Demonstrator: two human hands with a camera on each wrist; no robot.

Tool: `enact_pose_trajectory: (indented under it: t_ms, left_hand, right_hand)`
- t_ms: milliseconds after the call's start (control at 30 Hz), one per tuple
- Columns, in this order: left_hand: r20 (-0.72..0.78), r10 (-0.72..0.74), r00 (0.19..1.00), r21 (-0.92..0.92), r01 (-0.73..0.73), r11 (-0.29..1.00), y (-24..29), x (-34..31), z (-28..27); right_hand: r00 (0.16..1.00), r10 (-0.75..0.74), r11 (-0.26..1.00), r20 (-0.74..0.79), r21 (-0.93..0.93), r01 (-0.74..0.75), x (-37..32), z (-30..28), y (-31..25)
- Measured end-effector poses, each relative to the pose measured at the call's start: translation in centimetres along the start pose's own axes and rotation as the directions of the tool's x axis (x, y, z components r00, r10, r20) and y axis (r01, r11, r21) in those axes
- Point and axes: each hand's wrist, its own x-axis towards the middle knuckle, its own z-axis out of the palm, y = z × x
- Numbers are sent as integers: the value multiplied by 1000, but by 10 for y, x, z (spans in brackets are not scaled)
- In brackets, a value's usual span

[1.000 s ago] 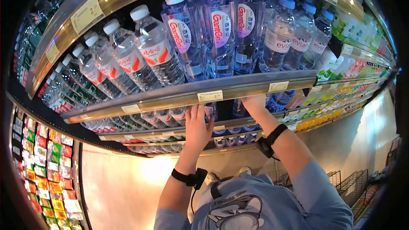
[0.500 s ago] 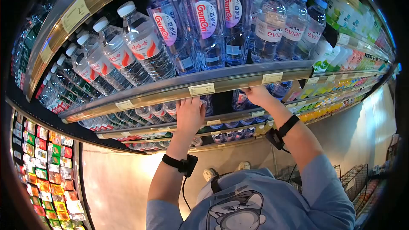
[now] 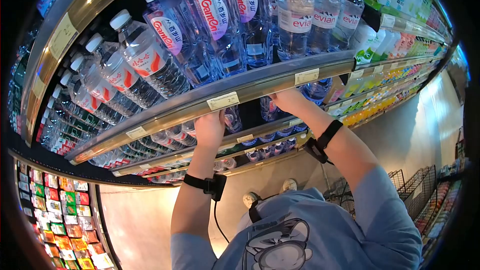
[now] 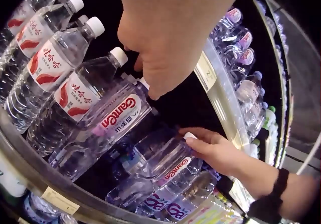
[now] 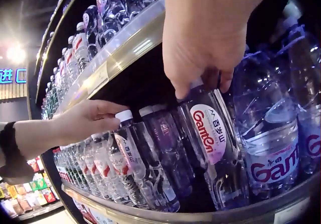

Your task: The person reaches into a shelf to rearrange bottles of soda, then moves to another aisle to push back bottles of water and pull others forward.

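Note:
On the shelf below the front row, each hand is at the top of a clear Ganten bottle. My left hand [image 3: 210,129] pinches the white cap of one bottle [image 4: 120,116], which stands beside the red-labelled bottles; the right wrist view shows fingers [image 5: 111,114] of that hand at the cap. My right hand [image 3: 291,101] grips the neck of another Ganten bottle [image 5: 213,138], thumb and fingers around its top. Between the two held bottles, a further bottle [image 5: 168,138] stands a little back. The upper shelf edge partly hides my fingertips in the head view.
Above, a shelf rail [image 3: 260,87] with price tags runs just over both hands. Ganten bottles [image 3: 215,15], evian bottles [image 3: 296,17] and red-labelled bottles [image 3: 145,60] line the upper shelf. Large Ganten bottles [image 5: 271,148] stand right of my right hand. Wire baskets [image 3: 417,190] are at the lower right.
The head view has shifted, so the shelves sit further left and higher. My left hand's fingers, spread upward at the rail earlier, are now bent in beneath it. My right hand stays under the rail.

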Motion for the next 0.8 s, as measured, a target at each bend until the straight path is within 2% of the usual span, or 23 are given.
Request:
enact_pose_trajectory:
  t_ms: [33, 67, 133, 167, 233, 267, 300, 333, 367, 400, 467, 533, 600, 633, 700, 767, 800]
  left_hand:
    - [-17, 15, 1000, 6, -15, 1000, -3, -1, 1]
    - [-34, 31, 999, 12, -30, 999, -4, -1, 3]
    - [-27, 16, 1000, -5, -16, 1000, -6, -2, 6]
    - [-26, -6, 1000, -19, 5, 1000, -7, -2, 8]
    - [-5, 9, 1000, 2, -9, 1000, -5, -3, 6]
    - [13, 19, 1000, 25, -19, 1000, -5, -5, 5]
    - [10, 10, 1000, 39, -10, 999, -2, -6, 4]
    - [95, -31, 995, 108, 21, 994, 4, -8, 3]
    - [176, -79, 981, 179, 47, 983, 8, -9, 3]
    - [172, -93, 981, 195, 59, 979, 12, -12, 5]
    - [28, -66, 997, 124, 62, 990, 18, -16, 9]
    - [-35, -45, 998, 114, 48, 992, 22, -16, 11]
    - [-96, -17, 995, 92, 26, 995, 20, -17, 6]
    - [-38, -44, 998, 67, 47, 997, 20, -17, 1]
    - [27, -53, 998, 30, 53, 998, 21, -18, -6]
    - [219, -153, 964, 20, 152, 988, 17, -18, -11]
    - [226, -139, 964, 10, 141, 990, 16, -20, -12]
  right_hand:
    - [997, 47, 999, 69, 9, -48, -1, 1, 1]
    - [996, 56, 998, 68, 9, -57, -1, 1, 3]
    - [948, 132, 979, 288, 115, -171, 0, 0, 6]
    - [948, 134, 978, 287, 116, -173, 0, 0, 5]
    - [981, 143, 986, 131, 69, -152, 1, -2, -6]
    - [982, 133, 986, 131, 78, -144, 2, -3, -11]
    - [994, 88, 996, 62, 22, -90, 2, -8, -19]
    - [999, 38, 999, -6, -36, -38, 3, -12, -27]
    - [1000, 17, 992, -4, -128, -17, 3, -16, -37]
    - [1000, 3, 993, -3, -114, -3, 2, -9, -42]
    - [993, -120, 958, 24, -260, 122, 0, 5, -51]
    - [985, -171, 951, 24, -258, 171, 6, 13, -60]
    - [982, -150, 969, 118, -178, 170, 18, 18, -61]
    - [982, -150, 969, 118, -179, 169, 26, 20, -63]
    - [962, 104, 991, 253, 61, -123, 42, 27, -68]
    - [977, 113, 989, 182, 70, -127, 51, 49, -67]
    - [987, 108, 989, 118, 87, -118, 53, 57, -66]
